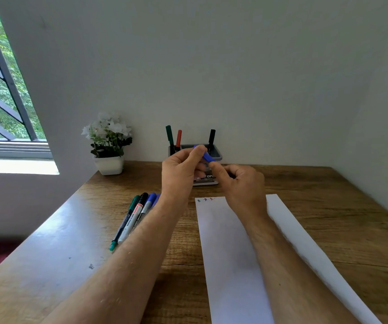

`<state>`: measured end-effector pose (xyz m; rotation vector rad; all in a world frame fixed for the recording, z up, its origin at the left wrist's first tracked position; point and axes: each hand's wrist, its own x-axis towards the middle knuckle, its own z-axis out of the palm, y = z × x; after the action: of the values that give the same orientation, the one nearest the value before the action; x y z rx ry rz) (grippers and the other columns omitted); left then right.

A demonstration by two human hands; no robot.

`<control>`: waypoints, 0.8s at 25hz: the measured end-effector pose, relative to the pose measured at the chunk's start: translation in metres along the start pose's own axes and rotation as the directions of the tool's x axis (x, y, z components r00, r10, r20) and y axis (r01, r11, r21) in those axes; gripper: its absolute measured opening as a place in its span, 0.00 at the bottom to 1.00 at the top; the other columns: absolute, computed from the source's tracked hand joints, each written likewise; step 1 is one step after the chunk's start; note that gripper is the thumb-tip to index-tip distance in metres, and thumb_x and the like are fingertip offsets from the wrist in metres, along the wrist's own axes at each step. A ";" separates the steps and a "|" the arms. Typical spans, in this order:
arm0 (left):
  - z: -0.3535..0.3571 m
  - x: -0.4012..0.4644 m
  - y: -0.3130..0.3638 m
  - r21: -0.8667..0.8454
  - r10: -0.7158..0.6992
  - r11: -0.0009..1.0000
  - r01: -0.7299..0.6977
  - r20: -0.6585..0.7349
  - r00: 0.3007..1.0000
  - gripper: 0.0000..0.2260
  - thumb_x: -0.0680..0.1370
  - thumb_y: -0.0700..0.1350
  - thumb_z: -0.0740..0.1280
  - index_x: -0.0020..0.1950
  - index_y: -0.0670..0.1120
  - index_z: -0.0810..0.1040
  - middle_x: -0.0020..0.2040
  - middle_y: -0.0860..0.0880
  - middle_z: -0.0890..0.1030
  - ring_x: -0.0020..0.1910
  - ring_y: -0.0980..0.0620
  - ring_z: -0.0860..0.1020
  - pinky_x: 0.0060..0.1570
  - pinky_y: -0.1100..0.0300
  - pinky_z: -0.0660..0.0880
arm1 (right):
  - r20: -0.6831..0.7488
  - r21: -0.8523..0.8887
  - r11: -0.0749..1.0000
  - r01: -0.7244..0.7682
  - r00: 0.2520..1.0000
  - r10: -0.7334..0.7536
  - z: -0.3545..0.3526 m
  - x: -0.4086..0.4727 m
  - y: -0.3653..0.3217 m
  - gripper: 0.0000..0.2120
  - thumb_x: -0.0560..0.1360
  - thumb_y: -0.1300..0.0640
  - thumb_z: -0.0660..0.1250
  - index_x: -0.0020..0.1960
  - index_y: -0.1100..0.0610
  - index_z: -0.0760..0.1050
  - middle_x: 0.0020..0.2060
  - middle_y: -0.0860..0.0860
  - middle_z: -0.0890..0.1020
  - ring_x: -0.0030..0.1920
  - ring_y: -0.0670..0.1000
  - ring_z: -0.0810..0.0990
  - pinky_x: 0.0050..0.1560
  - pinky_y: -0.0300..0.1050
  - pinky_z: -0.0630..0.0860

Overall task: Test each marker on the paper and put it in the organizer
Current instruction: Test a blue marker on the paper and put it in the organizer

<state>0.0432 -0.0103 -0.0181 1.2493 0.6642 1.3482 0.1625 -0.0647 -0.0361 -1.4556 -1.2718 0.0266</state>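
Blue marker (205, 155) in both hands

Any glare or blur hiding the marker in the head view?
Head view: window at left blown out, sheen on the table there; wide-angle bends edges; blue marker in both hands slightly soft, mostly covered by fingers; test marks tiny.

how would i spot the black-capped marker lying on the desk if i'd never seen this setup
Start at the wooden desk, left of the white paper sheet, where a row of markers lies beside the left forearm. The black-capped marker is second from the left, its white barrel printed with red lettering, between a green marker and blue-capped ones.
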 end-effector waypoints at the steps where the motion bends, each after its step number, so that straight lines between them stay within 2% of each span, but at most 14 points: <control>1: 0.000 0.000 0.001 -0.021 0.002 1.000 -0.002 -0.005 1.000 0.06 0.78 0.46 0.71 0.47 0.44 0.85 0.38 0.43 0.83 0.34 0.52 0.79 0.40 0.59 0.80 | 0.003 0.003 1.000 0.004 1.000 -0.004 -0.001 0.000 0.001 0.20 0.75 0.39 0.66 0.48 0.54 0.86 0.33 0.46 0.83 0.33 0.46 0.81 0.31 0.40 0.78; 3: 0.000 -0.001 0.003 -0.096 0.013 0.995 -0.014 -0.013 1.000 0.05 0.78 0.43 0.71 0.47 0.44 0.84 0.40 0.42 0.85 0.34 0.52 0.81 0.40 0.61 0.81 | 0.020 0.026 1.000 0.008 1.000 -0.008 -0.003 -0.001 0.005 0.18 0.76 0.41 0.66 0.48 0.55 0.85 0.34 0.45 0.83 0.35 0.44 0.81 0.31 0.36 0.77; 5: -0.002 -0.002 0.008 -0.233 -0.005 0.973 0.000 -0.018 1.000 0.04 0.78 0.41 0.70 0.50 0.41 0.83 0.43 0.42 0.85 0.36 0.52 0.82 0.39 0.63 0.82 | -0.014 0.072 0.997 -0.006 1.000 0.007 -0.005 -0.003 0.007 0.13 0.78 0.48 0.68 0.49 0.57 0.85 0.33 0.42 0.81 0.34 0.40 0.80 0.29 0.30 0.72; 7: -0.005 -0.003 0.012 -0.417 -0.074 0.905 0.084 0.038 0.996 0.08 0.76 0.39 0.71 0.53 0.38 0.81 0.44 0.41 0.85 0.38 0.52 0.84 0.38 0.65 0.82 | -0.100 0.224 0.972 -0.068 0.991 0.092 -0.006 -0.001 0.009 0.10 0.80 0.54 0.67 0.49 0.58 0.84 0.30 0.42 0.79 0.30 0.40 0.77 0.28 0.29 0.69; 9: -0.005 -0.005 0.013 -0.517 -0.134 0.836 0.185 0.135 0.982 0.10 0.73 0.38 0.70 0.52 0.37 0.79 0.46 0.39 0.84 0.39 0.51 0.85 0.38 0.65 0.82 | -0.111 0.411 0.902 -0.130 0.975 0.192 -0.009 0.002 0.010 0.10 0.81 0.57 0.64 0.51 0.58 0.84 0.28 0.45 0.78 0.27 0.42 0.73 0.29 0.34 0.68; 12: -0.002 -0.009 0.014 -0.537 -0.157 0.805 0.253 0.217 0.963 0.06 0.74 0.36 0.69 0.50 0.38 0.77 0.51 0.37 0.83 0.43 0.49 0.86 0.42 0.63 0.83 | -0.034 0.536 0.827 -0.166 0.975 0.218 -0.010 0.003 0.007 0.10 0.81 0.61 0.64 0.57 0.59 0.83 0.32 0.52 0.82 0.29 0.46 0.73 0.29 0.40 0.71; 16: -0.001 -0.009 0.011 -0.522 -0.180 0.799 0.298 0.265 0.947 0.13 0.83 0.34 0.58 0.63 0.40 0.78 0.56 0.38 0.81 0.51 0.45 0.85 0.51 0.57 0.83 | -0.026 0.568 0.808 -0.155 0.978 0.206 -0.011 0.003 0.002 0.17 0.79 0.66 0.65 0.64 0.51 0.78 0.40 0.59 0.85 0.30 0.51 0.77 0.30 0.42 0.76; 18: 0.002 -0.009 0.008 -0.434 -0.177 0.857 0.276 0.256 0.951 0.14 0.84 0.34 0.55 0.63 0.41 0.78 0.56 0.39 0.78 0.50 0.46 0.83 0.50 0.57 0.82 | -0.036 0.562 0.810 -0.168 0.973 0.227 -0.012 0.005 0.004 0.15 0.79 0.67 0.64 0.60 0.52 0.78 0.42 0.60 0.85 0.30 0.51 0.79 0.30 0.44 0.78; 20: 0.005 -0.009 0.007 -0.338 -0.193 0.906 0.255 0.208 0.959 0.13 0.84 0.34 0.54 0.57 0.43 0.77 0.51 0.41 0.77 0.44 0.49 0.81 0.43 0.59 0.81 | 0.003 0.569 0.793 -0.217 0.965 0.262 -0.012 0.006 0.009 0.12 0.81 0.65 0.60 0.59 0.56 0.79 0.46 0.60 0.84 0.31 0.51 0.81 0.30 0.45 0.79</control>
<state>0.0435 -0.0219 -0.0133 0.9437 0.4015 1.0968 0.1784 -0.0664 -0.0345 -1.0688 -0.8965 0.4808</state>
